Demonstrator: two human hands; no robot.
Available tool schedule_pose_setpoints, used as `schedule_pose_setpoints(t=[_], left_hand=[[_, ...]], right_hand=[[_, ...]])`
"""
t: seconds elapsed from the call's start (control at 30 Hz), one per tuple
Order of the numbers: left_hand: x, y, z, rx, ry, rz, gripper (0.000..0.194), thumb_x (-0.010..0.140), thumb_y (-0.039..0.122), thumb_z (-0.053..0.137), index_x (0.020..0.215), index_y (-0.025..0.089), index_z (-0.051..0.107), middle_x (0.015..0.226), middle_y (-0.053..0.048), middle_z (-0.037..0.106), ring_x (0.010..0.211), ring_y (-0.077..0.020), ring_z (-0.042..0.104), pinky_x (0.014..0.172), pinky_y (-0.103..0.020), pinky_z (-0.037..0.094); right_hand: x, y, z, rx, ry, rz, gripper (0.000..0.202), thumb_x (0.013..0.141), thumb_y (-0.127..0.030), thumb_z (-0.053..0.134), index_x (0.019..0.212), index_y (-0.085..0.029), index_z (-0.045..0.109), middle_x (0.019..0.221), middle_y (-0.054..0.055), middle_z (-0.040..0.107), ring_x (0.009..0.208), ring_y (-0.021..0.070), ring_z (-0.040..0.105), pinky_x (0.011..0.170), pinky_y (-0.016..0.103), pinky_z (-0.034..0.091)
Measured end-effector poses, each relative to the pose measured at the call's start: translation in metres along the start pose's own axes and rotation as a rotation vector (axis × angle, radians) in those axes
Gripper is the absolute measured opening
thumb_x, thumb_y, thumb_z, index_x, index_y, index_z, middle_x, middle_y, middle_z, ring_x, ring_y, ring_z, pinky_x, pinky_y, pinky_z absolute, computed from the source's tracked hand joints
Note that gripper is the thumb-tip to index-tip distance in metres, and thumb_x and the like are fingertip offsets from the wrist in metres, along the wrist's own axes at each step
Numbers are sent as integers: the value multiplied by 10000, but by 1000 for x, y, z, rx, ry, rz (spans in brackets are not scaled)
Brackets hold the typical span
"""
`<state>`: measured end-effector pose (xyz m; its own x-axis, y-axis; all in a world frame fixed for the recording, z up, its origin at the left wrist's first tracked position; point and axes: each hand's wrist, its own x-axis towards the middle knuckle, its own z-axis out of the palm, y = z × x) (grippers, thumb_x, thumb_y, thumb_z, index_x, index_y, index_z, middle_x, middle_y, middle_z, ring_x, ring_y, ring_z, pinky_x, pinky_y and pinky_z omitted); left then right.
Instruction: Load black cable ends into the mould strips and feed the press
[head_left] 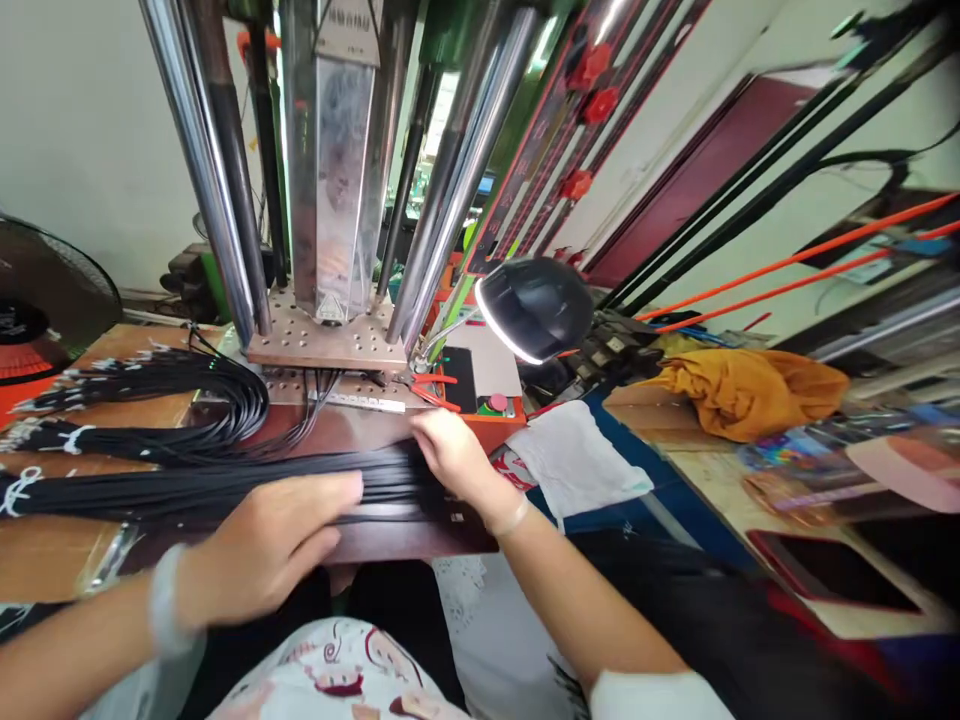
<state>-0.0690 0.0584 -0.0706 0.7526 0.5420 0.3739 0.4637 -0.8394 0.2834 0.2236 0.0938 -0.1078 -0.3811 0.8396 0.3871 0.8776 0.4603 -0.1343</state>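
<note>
A long bundle of black cables (187, 492) lies across the dark red work surface (420, 542), tied with a white tie at its left end. Over the bundle's near side is my left hand (259, 545), fingers stretched out and thumb apart. My right hand (456, 455) is at the bundle's right end, its fingers curled in; whatever they hold is hidden. Behind the bundle, more black cables (240, 405) loop round in a curve, and a few thin black leads (319, 390) run under the machine's perforated metal plate (330, 345). Red-handled pliers (435, 388) lie close to that plate.
Upright steel rods (469, 150) of the machine stand in front of me. A black lamp (536, 308) hangs right of them, above a red control box (487, 425). A white cloth (581, 460), an orange cloth (750, 390) and a phone (832, 570) lie to the right. A fan (45, 300) stands left.
</note>
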Motion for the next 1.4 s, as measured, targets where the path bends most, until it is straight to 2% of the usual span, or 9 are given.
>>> schedule_pose_setpoints(t=[0.13,0.27,0.47,0.6,0.73,0.9,1.03,1.23,1.4], left_hand=[[27,-26,49,255,-335,-93,795,860,538,582,1435,24,389,1495,-244,359,1395,-364,352,1146,-493,304],[31,-31,69,261,-405,-31,930,833,689,498,1468,28,335,1536,-247,264,1437,-361,264,1176,-504,217],[33,-25,70,247,-383,-69,930,846,702,448,1480,34,315,1548,-237,245,1441,-383,236,1159,-569,186],[37,-24,76,216,-382,-91,890,854,692,449,1493,89,307,1564,-203,234,1438,-397,225,1153,-610,148],[46,-29,70,128,-368,-158,709,931,562,412,1470,107,340,1548,-185,296,1426,-347,280,1167,-538,209],[76,-48,48,72,-367,-392,382,974,249,324,1261,98,525,1260,-159,559,1144,-254,565,1005,-373,431],[107,-58,42,70,-611,-425,269,896,334,536,1056,127,599,1071,-126,626,940,-256,619,843,-340,465],[123,-64,42,21,-806,-437,254,857,392,565,737,169,575,727,-59,650,657,-178,561,611,-276,371],[134,-71,31,-527,-920,-644,366,782,445,614,599,171,454,596,-18,600,531,-121,518,538,-244,400]], right_hand=[[64,19,19,-174,-325,4,294,892,-180,561,1172,-98,599,1135,159,618,1050,284,537,884,400,435],[76,33,17,-164,-413,-53,166,891,-181,561,1019,-129,651,1084,130,635,1045,282,523,879,397,415],[7,21,-17,-31,-88,111,341,949,-303,505,1199,-83,578,1149,175,631,1078,286,557,930,427,454],[-58,-27,0,34,-1,34,626,945,-461,496,1401,-40,410,1411,212,488,1328,320,424,1092,505,363],[-85,-41,16,-42,-89,24,744,905,-505,554,1438,-22,365,1463,234,422,1380,352,364,1120,560,310],[-67,-1,-7,-98,-138,-24,552,892,-361,604,1372,-111,494,1431,213,469,1338,376,410,1105,616,276],[-52,-13,-13,36,9,-28,540,905,-320,529,1393,-99,455,1413,202,489,1342,332,412,1101,561,326],[-56,-56,19,78,-88,41,696,908,-511,543,1402,-33,434,1451,233,439,1366,358,394,1116,558,343],[-70,-51,20,145,23,7,507,942,-411,511,1325,-79,525,1350,195,562,1290,322,495,1076,542,413]])
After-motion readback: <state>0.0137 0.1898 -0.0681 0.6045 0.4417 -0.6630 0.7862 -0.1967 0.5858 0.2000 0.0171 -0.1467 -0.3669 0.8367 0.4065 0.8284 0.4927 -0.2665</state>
